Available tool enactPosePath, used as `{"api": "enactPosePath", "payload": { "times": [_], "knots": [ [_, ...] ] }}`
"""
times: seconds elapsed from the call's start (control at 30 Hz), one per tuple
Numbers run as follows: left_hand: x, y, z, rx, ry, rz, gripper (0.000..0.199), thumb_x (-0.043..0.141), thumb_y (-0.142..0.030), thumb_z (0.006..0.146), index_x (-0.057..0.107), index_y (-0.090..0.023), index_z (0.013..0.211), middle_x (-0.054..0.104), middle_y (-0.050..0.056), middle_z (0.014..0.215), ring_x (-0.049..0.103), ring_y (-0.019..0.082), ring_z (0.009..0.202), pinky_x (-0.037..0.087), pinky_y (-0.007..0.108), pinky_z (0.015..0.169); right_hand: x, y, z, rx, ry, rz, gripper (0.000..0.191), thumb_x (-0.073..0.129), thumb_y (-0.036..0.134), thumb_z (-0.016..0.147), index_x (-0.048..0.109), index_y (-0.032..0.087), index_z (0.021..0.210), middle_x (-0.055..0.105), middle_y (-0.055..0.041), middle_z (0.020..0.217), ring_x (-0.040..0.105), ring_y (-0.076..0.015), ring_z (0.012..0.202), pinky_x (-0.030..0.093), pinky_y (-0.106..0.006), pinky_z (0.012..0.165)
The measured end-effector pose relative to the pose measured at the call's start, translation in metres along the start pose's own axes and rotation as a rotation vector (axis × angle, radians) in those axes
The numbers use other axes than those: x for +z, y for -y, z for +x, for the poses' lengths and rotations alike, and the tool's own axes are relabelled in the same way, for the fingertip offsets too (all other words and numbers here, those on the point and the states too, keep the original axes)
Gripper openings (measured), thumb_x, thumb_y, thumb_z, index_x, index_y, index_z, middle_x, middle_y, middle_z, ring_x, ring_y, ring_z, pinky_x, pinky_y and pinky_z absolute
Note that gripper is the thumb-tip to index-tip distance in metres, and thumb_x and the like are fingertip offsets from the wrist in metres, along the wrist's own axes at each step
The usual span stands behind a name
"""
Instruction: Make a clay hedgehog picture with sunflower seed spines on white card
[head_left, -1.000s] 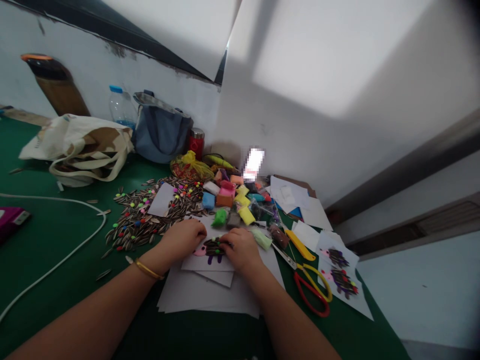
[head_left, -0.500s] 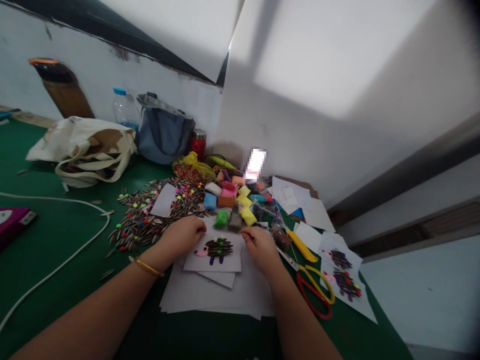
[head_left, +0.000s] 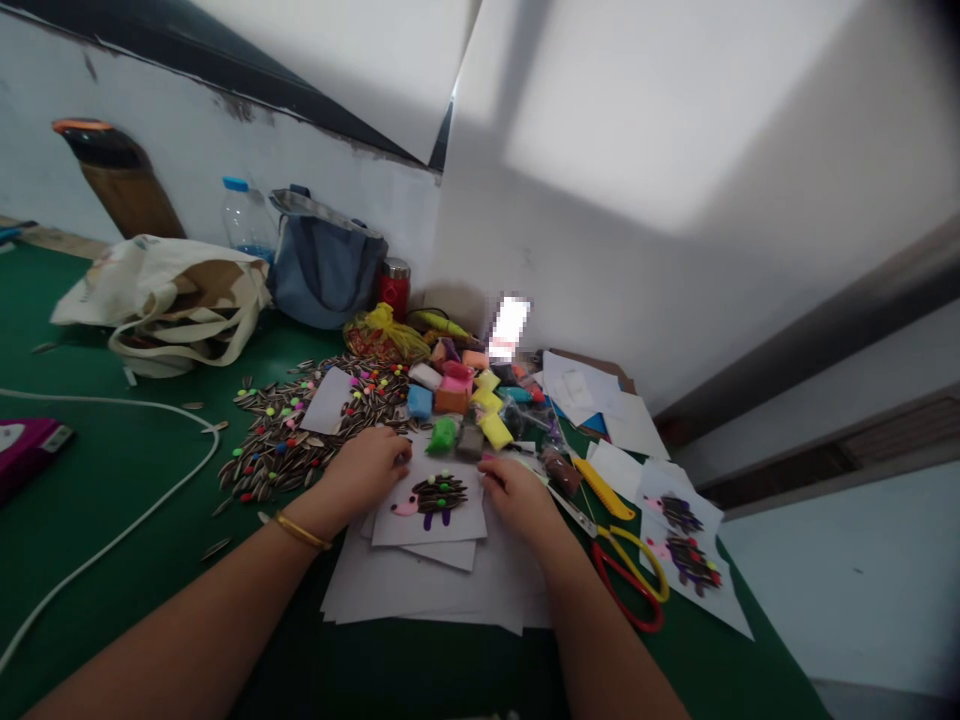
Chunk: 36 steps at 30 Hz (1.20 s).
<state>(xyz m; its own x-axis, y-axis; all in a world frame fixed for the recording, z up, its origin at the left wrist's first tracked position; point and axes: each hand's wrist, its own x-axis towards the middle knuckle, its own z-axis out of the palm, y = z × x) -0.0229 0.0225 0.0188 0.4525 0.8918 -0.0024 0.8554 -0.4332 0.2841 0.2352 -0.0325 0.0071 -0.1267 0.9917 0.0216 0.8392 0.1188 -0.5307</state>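
A white paper card [head_left: 405, 532] lies on a stack of white sheets [head_left: 360, 592], with a hedgehog picture [head_left: 439, 495] on it. The hedgehog has a pink face, sunflower-seed spines, small green and pale balls, and purple legs. At the card's upper left corner, my left hand [head_left: 373, 468] has its fingers curled in on the paper edge. My right hand [head_left: 519, 500] pinches the upper right edge between thumb and forefinger. Just beyond the card lie a green clay packet [head_left: 442, 436] and a grey-brown one [head_left: 470, 442].
Sunflower seeds with coloured balls [head_left: 277, 440] spread at the left. Scissors [head_left: 630, 575] and a yellow cutter [head_left: 604, 488] lie right of my right hand. Finished hedgehog pictures [head_left: 694, 568] rest further right. Bags [head_left: 326, 265], a phone [head_left: 508, 328] and a white cable [head_left: 150, 500] surround the workspace.
The hedgehog card has shifted slightly to the right on the sheets. Both hands stay at its upper corners, nearly unmoved.
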Motion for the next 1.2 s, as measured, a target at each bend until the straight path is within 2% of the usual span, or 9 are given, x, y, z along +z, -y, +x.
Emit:
{"api": "enactPosePath", "payload": {
  "times": [0.1, 0.27, 0.4, 0.57, 0.67, 0.87, 1.0, 1.1, 1.2],
  "knots": [
    [-0.001, -0.001, 0.0, -0.017, 0.012, 0.007, 0.014, 0.061, -0.03, 0.081, 0.071, -0.023, 0.088, 0.068, 0.007, 0.095, 0.061, 0.025, 0.095, 0.045, 0.035, 0.085, -0.008, -0.007, 0.001, 0.013, -0.049, 0.048, 0.028, 0.052, 0.017, 0.09, 0.07, 0.02, 0.111, 0.07, -0.0077, 0.112, 0.063, -0.0208, 0.105, 0.046, -0.032, 0.093],
    [-0.004, -0.001, 0.001, -0.061, 0.09, 0.02, 0.014, 0.061, -0.032, 0.08, 0.071, -0.023, 0.082, 0.07, 0.007, 0.094, 0.064, 0.025, 0.095, 0.045, 0.034, 0.084, -0.038, -0.014, -0.008, 0.113, -0.185, 0.008, 0.027, 0.047, 0.023, 0.092, 0.07, 0.021, 0.106, 0.071, -0.0059, 0.106, 0.064, -0.02, 0.096, 0.046, -0.03, 0.083],
    [-0.008, -0.001, -0.001, -0.069, 0.145, 0.023, 0.013, 0.063, -0.033, 0.078, 0.072, -0.023, 0.079, 0.071, 0.007, 0.094, 0.065, 0.025, 0.091, 0.047, 0.034, 0.079, -0.051, -0.008, -0.015, 0.123, -0.081, -0.186, 0.023, 0.051, 0.025, 0.092, 0.072, 0.024, 0.099, 0.072, -0.0036, 0.099, 0.064, -0.0197, 0.091, 0.043, -0.028, 0.078],
    [-0.017, -0.005, -0.009, -0.082, 0.207, 0.039, 0.015, 0.065, -0.034, 0.074, 0.073, -0.022, 0.079, 0.072, 0.009, 0.091, 0.067, 0.027, 0.088, 0.048, 0.035, 0.077, -0.034, 0.004, -0.003, 0.03, -0.029, -0.463, 0.023, 0.051, 0.027, 0.095, 0.073, 0.026, 0.103, 0.07, -0.0058, 0.102, 0.062, -0.0204, 0.097, 0.042, -0.027, 0.076],
    [-0.023, -0.01, -0.014, -0.061, 0.242, 0.046, 0.014, 0.065, -0.031, 0.071, 0.074, -0.022, 0.078, 0.073, 0.01, 0.087, 0.067, 0.027, 0.085, 0.048, 0.035, 0.075, -0.02, 0.009, 0.01, -0.007, 0.006, -0.632, 0.023, 0.05, 0.023, 0.095, 0.072, 0.019, 0.1, 0.069, -0.0113, 0.097, 0.062, -0.0228, 0.094, 0.043, -0.029, 0.074],
    [-0.027, -0.015, -0.026, 0.02, 0.362, 0.046, 0.014, 0.064, -0.026, 0.066, 0.074, -0.023, 0.076, 0.073, 0.008, 0.08, 0.067, 0.026, 0.077, 0.047, 0.034, 0.067, -0.013, 0.014, 0.023, -0.093, 0.04, -0.681, 0.025, 0.047, 0.01, 0.092, 0.071, 0.012, 0.1, 0.068, -0.0178, 0.1, 0.061, -0.0257, 0.097, 0.044, -0.034, 0.078],
    [-0.021, -0.014, -0.029, 0.077, 0.343, -0.021, 0.012, 0.07, -0.03, 0.065, 0.071, -0.024, 0.075, 0.07, 0.005, 0.083, 0.065, 0.024, 0.079, 0.047, 0.032, 0.069, -0.018, 0.012, 0.025, -0.132, 0.063, -0.682, 0.023, 0.049, 0.008, 0.09, 0.07, 0.012, 0.099, 0.068, -0.0172, 0.099, 0.06, -0.026, 0.096, 0.043, -0.035, 0.078],
    [-0.017, -0.013, -0.027, 0.135, 0.24, -0.067, 0.035, 0.076, -0.034, 0.063, 0.07, -0.026, 0.096, 0.068, 0.006, 0.101, 0.062, 0.026, 0.096, 0.047, 0.032, 0.079, -0.025, 0.004, 0.023, -0.135, 0.067, -0.668, 0.017, 0.054, 0.015, 0.089, 0.07, 0.015, 0.095, 0.067, -0.0135, 0.097, 0.06, -0.0243, 0.095, 0.043, -0.032, 0.078],
    [-0.014, -0.011, -0.026, 0.143, 0.209, -0.058, 0.07, 0.081, -0.038, 0.058, 0.061, -0.031, 0.125, 0.063, 0.008, 0.114, 0.056, 0.03, 0.109, 0.044, 0.036, 0.089, -0.034, -0.006, 0.017, -0.147, -0.067, -0.522, 0.015, 0.054, 0.02, 0.089, 0.068, 0.019, 0.093, 0.066, -0.0094, 0.099, 0.058, -0.0219, 0.099, 0.043, -0.029, 0.081]
  ]
}}
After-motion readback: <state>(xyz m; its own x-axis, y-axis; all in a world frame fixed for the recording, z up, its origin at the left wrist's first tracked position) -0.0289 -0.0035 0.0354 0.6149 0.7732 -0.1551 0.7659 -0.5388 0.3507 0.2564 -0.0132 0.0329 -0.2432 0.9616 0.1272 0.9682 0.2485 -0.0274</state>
